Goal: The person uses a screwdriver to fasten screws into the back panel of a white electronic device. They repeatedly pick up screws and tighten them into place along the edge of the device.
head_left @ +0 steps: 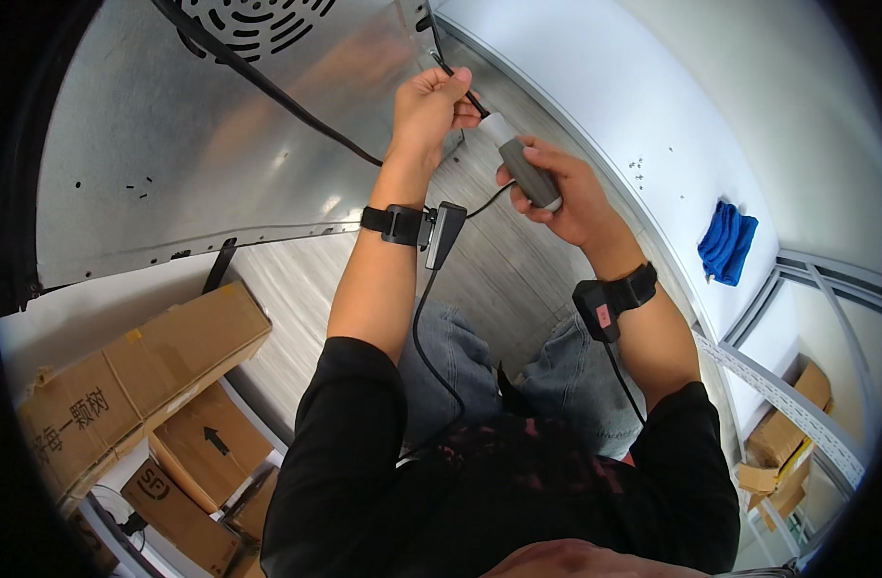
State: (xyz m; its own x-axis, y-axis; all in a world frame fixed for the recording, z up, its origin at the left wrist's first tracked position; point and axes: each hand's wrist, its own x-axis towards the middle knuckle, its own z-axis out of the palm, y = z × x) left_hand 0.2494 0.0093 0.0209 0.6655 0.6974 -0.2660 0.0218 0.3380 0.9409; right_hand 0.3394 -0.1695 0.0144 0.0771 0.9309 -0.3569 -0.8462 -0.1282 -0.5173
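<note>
Plank floor [523, 260] beneath hands [425, 108] [571, 191] snug around gray grip [530, 173] and black stem [476, 103]

Metal panel [191, 144]: bright, with small glare spots near its lower edge and a hazy, warm-toned reflection across its middle.
White surface [672, 125]: pale, evenly lit, almost washed out.
Plank floor [528, 270]: well lit, with soft, diffuse shading.
Left hand [427, 111] and right hand [561, 183]: fairly crisp outlines.
Black T-shirt [518, 501]: very dark, folds mostly lost.
Long cardboard box [171, 352]: edges bowed by the fisheye.
Corners: black vignette.
Room light: diffuse, perhaps from overhead; its source is hard to tell.
</note>
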